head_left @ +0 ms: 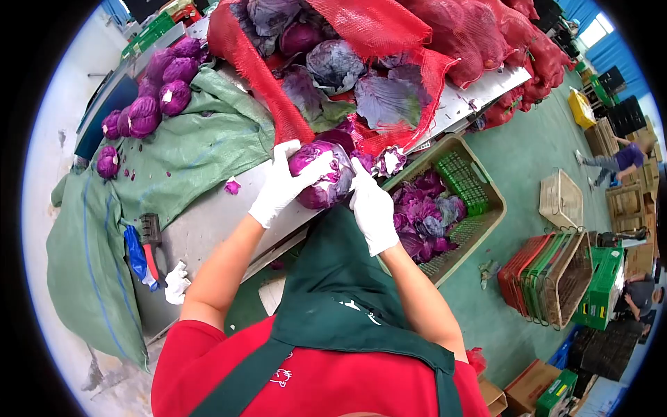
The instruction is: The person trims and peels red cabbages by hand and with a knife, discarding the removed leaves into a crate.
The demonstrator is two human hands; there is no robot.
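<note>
A red cabbage (pixel 338 183) is held at the edge of the metal table, in front of my apron. My white-gloved left hand (pixel 287 182) is closed around its left side, thumb and fingers spread over the purple leaves. At the cabbage's right side is my white-gloved right hand (pixel 372 203), its fingers curled; whatever they pinch is hidden. Just beyond lies an open red mesh sack (pixel 288 117) with several cabbages and loose dark leaves (pixel 388 101). A trimmed piece with a pale cut face (pixel 391 161) sits by the sack's near edge.
To the right, a green-beige crate (pixel 495 212) holds purple leaves. Several trimmed cabbages (pixel 144 116) rest on green cloth (pixel 167 156) at left. A brush (pixel 151 235) and white glove (pixel 177 283) lie near the table edge. Full red sacks (pixel 458 38) stand behind; stacked crates (pixel 538 271) occupy the floor.
</note>
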